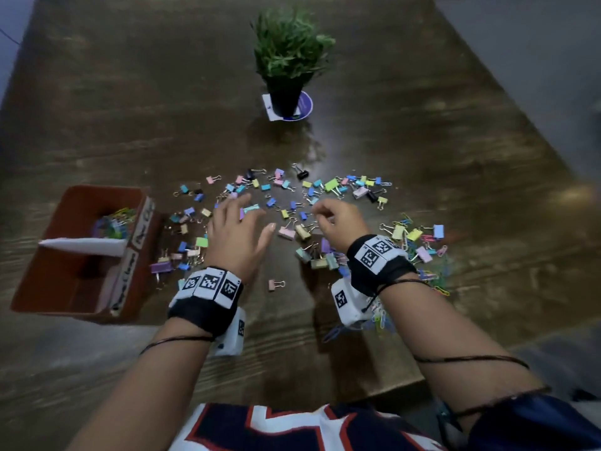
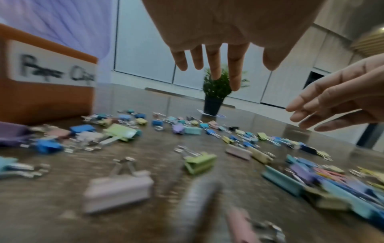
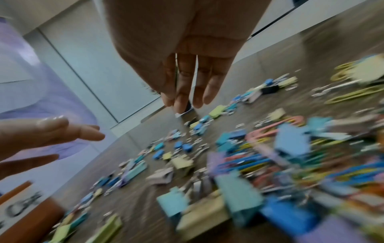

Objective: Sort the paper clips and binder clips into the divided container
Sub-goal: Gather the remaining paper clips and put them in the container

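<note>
the table (image 1: 422,131) looks like dark wood grain, glossy enough to mirror the plant (image 1: 289,47) standing on it. the binder clips (image 1: 286,232) near the plant have matt pastel bodies with shiny metal wire handles. left of them, the box (image 1: 65,288) is smooth orange-brown with white paper labels (image 1: 125,278).

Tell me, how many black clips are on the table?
About 4, all at the far edge of the scatter: one binder clip, one left of it, one nearer the box, one on the right. Blur and hands may hide others.
</note>
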A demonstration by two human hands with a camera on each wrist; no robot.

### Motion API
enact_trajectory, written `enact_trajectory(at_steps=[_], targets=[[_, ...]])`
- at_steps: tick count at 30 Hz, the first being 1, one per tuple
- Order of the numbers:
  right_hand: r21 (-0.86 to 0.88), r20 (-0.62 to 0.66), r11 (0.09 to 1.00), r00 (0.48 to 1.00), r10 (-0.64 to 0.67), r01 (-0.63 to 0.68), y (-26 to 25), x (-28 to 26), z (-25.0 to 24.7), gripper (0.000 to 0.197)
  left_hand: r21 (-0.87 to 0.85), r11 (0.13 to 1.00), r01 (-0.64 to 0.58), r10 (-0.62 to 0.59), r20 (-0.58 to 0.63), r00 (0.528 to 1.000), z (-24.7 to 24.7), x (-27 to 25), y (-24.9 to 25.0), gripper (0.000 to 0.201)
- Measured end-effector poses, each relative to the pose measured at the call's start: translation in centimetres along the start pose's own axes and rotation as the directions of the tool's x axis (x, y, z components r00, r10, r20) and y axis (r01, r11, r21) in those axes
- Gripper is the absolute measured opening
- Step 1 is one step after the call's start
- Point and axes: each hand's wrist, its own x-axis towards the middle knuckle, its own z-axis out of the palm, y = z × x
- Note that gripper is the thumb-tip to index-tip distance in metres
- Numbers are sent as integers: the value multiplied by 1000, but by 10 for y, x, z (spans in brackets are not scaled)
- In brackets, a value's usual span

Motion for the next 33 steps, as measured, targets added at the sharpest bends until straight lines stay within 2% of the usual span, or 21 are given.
enact_trajectory(at_steps=[2, 6, 10, 13, 18, 22, 28, 33], targets=[[3, -71, 998, 996, 57, -57, 29, -2, -25, 18, -1, 999, -38, 38, 70, 997, 20, 7, 26, 39], [-94, -212, 984, 968, 132, -154, 78, 0, -73, 17, 10, 992, -128, 125, 184, 975, 54, 23, 71, 34], [-182, -229, 956, 956, 185, -229, 121, 1, -108, 18, 39, 969, -242, 224, 261, 939, 82, 44, 108, 34], [-260, -184, 936, 964, 193, -238, 147, 1, -119, 16, 63, 960, -273, 242, 309, 920, 99, 56, 136, 34], [-310, -21, 942, 991, 131, -131, 167, 5, -119, 24, 59, 946, -317, 273, 380, 884, 122, 68, 173, 27], [-372, 92, 927, 991, 92, -52, 170, 12, -119, 26, 67, 944, -323, 268, 414, 870, 135, 68, 187, 19], [-334, 124, 942, 992, 16, 27, 174, 21, -122, 8, 89, 948, -307, 239, 440, 866, 139, 70, 190, 15], [-321, 115, 946, 990, 87, -46, 169, 28, -122, 11, 110, 947, -302, 212, 493, 844, 137, 75, 194, 18]])
